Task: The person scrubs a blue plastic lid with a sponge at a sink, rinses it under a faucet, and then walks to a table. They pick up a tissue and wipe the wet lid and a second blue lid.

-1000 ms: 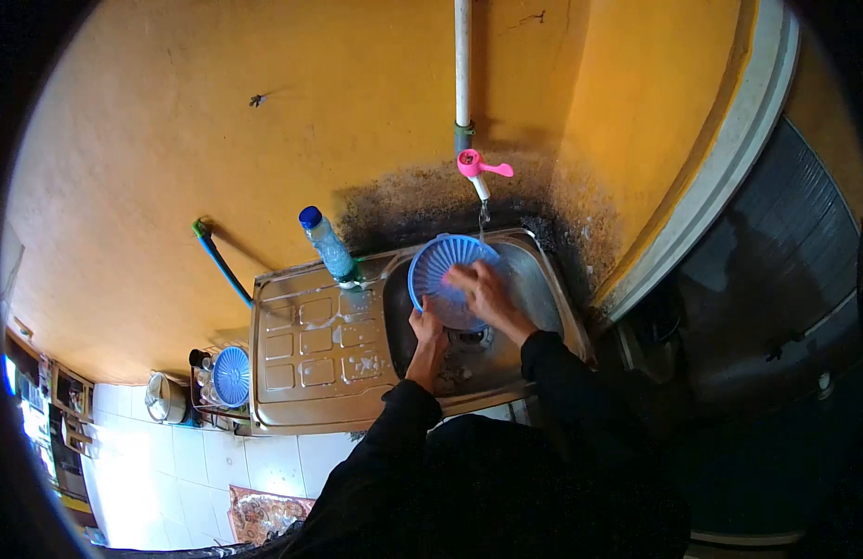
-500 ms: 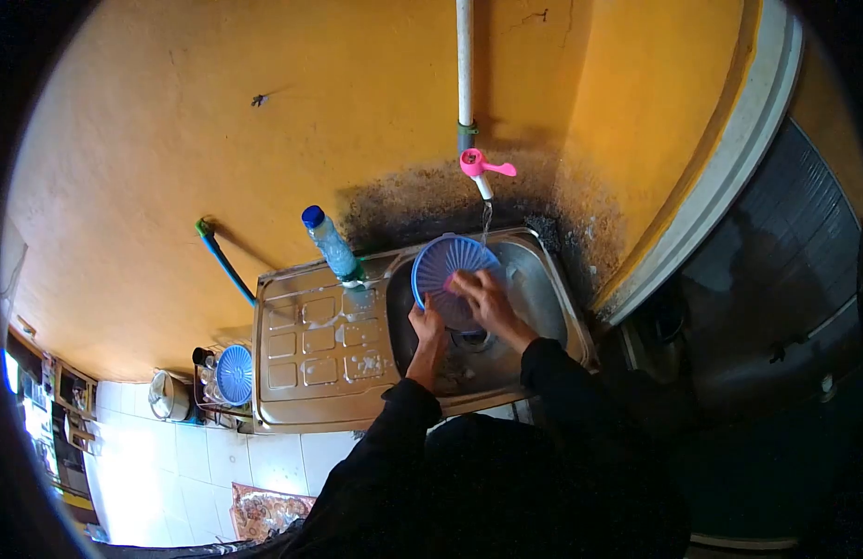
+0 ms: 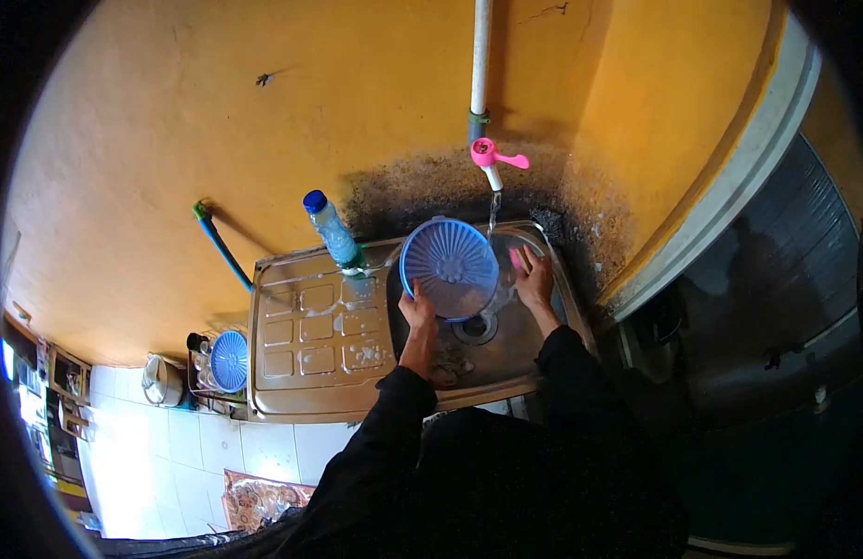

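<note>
My left hand (image 3: 418, 311) grips the near left rim of a blue ribbed plastic basin (image 3: 449, 268), tilted over the sink. To the right of the basin, my right hand (image 3: 536, 279) is closed on a small pink sponge (image 3: 518, 259), apart from the basin. Water runs from the white spout of a tap with a pink handle (image 3: 485, 153), falling between the basin's right rim and my right hand. Underneath lies the metal sink bowl (image 3: 554, 349), with its drain (image 3: 475, 328) partly showing and some foam near it.
A clear bottle with a blue cap (image 3: 331, 229) stands on the wet metal drainboard (image 3: 292, 391) to the left. A second blue ribbed basin (image 3: 229, 361) is in a rack below, beside a pale bucket (image 3: 162, 380). The orange wall (image 3: 357, 102) rises behind.
My right hand has left the basin's inner surface and moved right with the pink sponge. The basin has shifted slightly left and shows more of its inside. The view has shifted a little.
</note>
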A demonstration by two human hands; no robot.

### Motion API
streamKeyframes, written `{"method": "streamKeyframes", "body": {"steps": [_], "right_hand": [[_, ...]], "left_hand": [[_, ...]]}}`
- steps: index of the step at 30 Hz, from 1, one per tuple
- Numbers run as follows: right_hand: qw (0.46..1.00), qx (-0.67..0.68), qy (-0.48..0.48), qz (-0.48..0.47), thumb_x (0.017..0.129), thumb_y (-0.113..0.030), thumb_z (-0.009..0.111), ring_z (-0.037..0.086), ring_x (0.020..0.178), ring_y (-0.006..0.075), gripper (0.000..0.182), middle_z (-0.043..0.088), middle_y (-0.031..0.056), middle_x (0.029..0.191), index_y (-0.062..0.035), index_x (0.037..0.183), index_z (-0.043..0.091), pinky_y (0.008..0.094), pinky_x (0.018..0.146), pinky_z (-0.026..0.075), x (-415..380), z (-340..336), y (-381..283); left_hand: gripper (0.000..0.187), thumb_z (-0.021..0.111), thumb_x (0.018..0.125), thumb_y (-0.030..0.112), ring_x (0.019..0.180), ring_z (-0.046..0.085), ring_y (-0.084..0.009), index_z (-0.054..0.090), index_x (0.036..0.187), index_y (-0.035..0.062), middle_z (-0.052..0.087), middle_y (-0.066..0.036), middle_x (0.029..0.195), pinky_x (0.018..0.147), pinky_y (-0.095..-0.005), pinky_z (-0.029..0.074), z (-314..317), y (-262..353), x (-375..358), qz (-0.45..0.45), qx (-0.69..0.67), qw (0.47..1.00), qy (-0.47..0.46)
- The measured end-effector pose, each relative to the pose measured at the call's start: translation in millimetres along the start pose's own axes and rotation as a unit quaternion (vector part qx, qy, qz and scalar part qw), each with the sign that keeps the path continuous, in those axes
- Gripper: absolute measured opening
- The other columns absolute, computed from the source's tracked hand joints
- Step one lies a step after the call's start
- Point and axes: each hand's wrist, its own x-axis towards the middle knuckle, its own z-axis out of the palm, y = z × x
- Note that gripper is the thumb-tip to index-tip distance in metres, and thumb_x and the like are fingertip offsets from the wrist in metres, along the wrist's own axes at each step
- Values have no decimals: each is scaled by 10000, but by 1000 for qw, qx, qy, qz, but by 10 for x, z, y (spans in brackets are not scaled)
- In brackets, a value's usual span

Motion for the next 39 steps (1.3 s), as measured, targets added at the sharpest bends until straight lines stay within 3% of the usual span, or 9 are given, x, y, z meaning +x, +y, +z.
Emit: {"method": "streamKeyframes", "body": {"steps": [3, 8, 10, 13, 16, 19, 26, 30, 39], "right_hand": [[986, -16, -141, 91, 715, -120, 577, 474, 959, 343, 454, 456, 196, 1075, -105, 1158, 480, 396, 784, 408, -73, 125, 333], [970, -34, -203, 132, 762, -336, 544, 398, 1097, 342, 542, 347, 186, 1260, -94, 1225, 399, 412, 861, 367, -71, 166, 474], [975, 168, -20, 147, 732, -364, 581, 526, 958, 292, 492, 564, 187, 1004, -20, 1079, 523, 346, 791, 403, -96, 79, 160], [922, 235, -146, 270, 718, -348, 601, 524, 932, 261, 470, 568, 146, 986, -1, 1030, 545, 336, 785, 393, -72, 138, 130], [936, 288, -139, 144, 706, -183, 604, 547, 792, 205, 281, 590, 74, 865, -13, 929, 582, 306, 711, 413, -96, 7, 35], [941, 292, -145, 90, 688, -50, 560, 559, 705, 155, 200, 607, 57, 780, -3, 881, 591, 283, 651, 432, -65, -153, -62], [979, 185, -76, -42, 700, -22, 517, 537, 696, 108, 211, 599, 70, 763, 21, 902, 562, 269, 643, 430, 62, -640, -328], [958, 262, -108, -52, 714, -14, 512, 553, 736, 143, 233, 603, 92, 809, 32, 940, 545, 282, 679, 429, 146, -735, -291], [928, 342, -145, -36, 753, -21, 513, 546, 774, 146, 222, 599, 67, 864, 23, 968, 541, 292, 725, 422, 188, -787, -330]], "left_hand": [[229, 464, 868, 202, 681, 484, -114, 548, 927, -2, 551, -25, 801, 572, -268, 387, 52, -127, 63, -21, -175, 984, 12], [228, 473, 864, 206, 744, 526, -154, 534, 981, 20, 560, -38, 865, 641, -300, 431, 155, -352, 107, -137, -256, 957, 18], [224, 469, 864, 204, 780, 546, -187, 523, 993, 29, 554, -51, 895, 698, -350, 458, 250, -443, 85, -204, -323, 924, 30], [220, 480, 858, 220, 777, 549, -198, 531, 957, 30, 550, -58, 901, 681, -367, 467, 381, -458, -10, -308, -330, 892, 39], [262, 542, 813, 242, 719, 555, -195, 509, 960, 28, 553, -49, 851, 597, -370, 472, 493, -417, -65, -318, -273, 908, -19], [329, 602, 750, 182, 639, 541, -167, 478, 999, 6, 551, -52, 800, 482, -312, 444, 624, -693, -14, -301, -191, 931, -80], [437, 627, 735, 126, 826, 550, -203, 433, 1098, -22, 544, -131, 975, 674, -305, 468, 707, -226, -134, -92, -5, 986, -141], [595, 663, 694, 128, 869, 538, -199, 351, 1177, -27, 533, -138, 1000, 758, -302, 441, 756, -314, 35, -111, -177, 949, -234], [557, 701, 683, 167, 892, 530, -186, 408, 1111, -37, 534, -125, 1012, 761, -306, 434, 752, -68, 26, -67, -194, 970, -130]]}}
